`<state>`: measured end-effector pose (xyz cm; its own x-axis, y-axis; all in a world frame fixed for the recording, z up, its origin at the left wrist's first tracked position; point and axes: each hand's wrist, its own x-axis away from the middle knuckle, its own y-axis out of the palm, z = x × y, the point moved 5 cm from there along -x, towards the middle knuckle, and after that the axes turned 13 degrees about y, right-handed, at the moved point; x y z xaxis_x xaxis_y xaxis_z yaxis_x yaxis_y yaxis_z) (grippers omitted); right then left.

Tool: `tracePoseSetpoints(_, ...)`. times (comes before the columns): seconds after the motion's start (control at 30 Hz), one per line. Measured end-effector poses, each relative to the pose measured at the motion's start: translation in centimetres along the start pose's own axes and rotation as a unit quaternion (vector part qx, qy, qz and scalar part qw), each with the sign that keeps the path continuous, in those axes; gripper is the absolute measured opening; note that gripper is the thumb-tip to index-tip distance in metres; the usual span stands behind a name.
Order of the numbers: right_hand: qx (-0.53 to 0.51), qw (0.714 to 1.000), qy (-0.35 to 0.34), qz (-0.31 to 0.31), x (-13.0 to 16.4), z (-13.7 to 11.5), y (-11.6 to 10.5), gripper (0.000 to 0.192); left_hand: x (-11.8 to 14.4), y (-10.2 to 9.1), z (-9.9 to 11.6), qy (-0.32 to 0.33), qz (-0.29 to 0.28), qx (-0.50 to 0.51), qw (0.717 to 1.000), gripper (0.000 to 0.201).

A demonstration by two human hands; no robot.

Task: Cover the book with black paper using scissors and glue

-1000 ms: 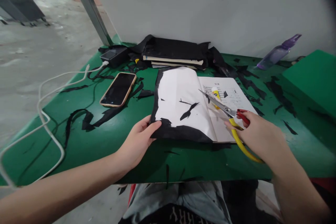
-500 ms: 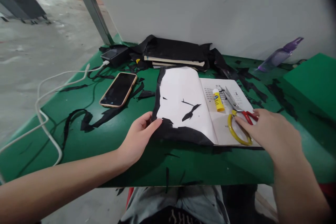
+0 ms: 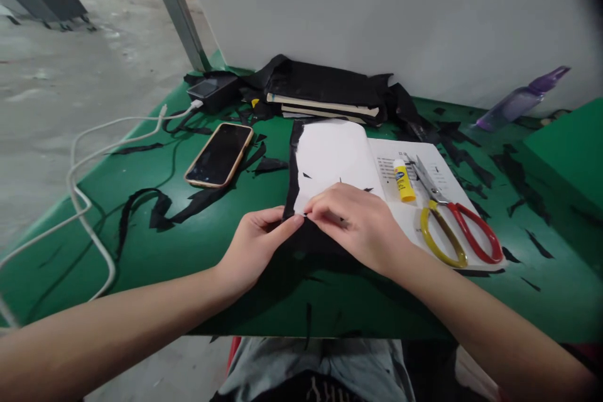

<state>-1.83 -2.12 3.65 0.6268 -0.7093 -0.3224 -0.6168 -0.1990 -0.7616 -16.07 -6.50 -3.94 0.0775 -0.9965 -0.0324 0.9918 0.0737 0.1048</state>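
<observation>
An open book (image 3: 332, 151) lies on the green table, its white inside cover edged with black covering paper (image 3: 294, 166). My left hand (image 3: 257, 235) pinches the lower left corner of that cover, thumb on top. Close beside it, my right hand (image 3: 353, 220) has its fingertips pressed together at the same corner, over the black edge; what lies between them is hidden. On the printed right page rest a yellow glue stick (image 3: 404, 182) and scissors (image 3: 438, 198) with one yellow and one red handle loop. Small black scraps lie on the white cover.
A phone (image 3: 220, 154) and a white cable (image 3: 87, 232) lie on the left. Black-covered books (image 3: 325, 85) are stacked at the back. A purple spray bottle (image 3: 513, 107) leans by the wall. Black paper strips (image 3: 160, 207) litter the green table (image 3: 155, 276).
My right hand has left the scissors on the right page and moved left to the cover's lower left corner. My left hand stays at that corner. The view has shifted slightly.
</observation>
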Motion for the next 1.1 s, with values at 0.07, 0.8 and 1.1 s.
tracePoseSetpoints(0.07,-0.013,1.000,0.010,-0.007,-0.1,0.4,0.2,0.007,-0.2,-0.2,0.4,0.014,0.002,-0.034,0.999,0.021)
tracePoseSetpoints(0.8,-0.037,0.998,0.052,0.011,0.5,1.5,1.2,0.006,-0.8,-0.4,0.7,0.025,-0.007,-0.114,0.993,0.023)
tracePoseSetpoints(1.1,-0.035,0.994,-0.092,-0.040,0.0,1.2,1.1,0.015,-0.7,-0.3,0.4,0.018,-0.012,-0.098,0.995,0.023)
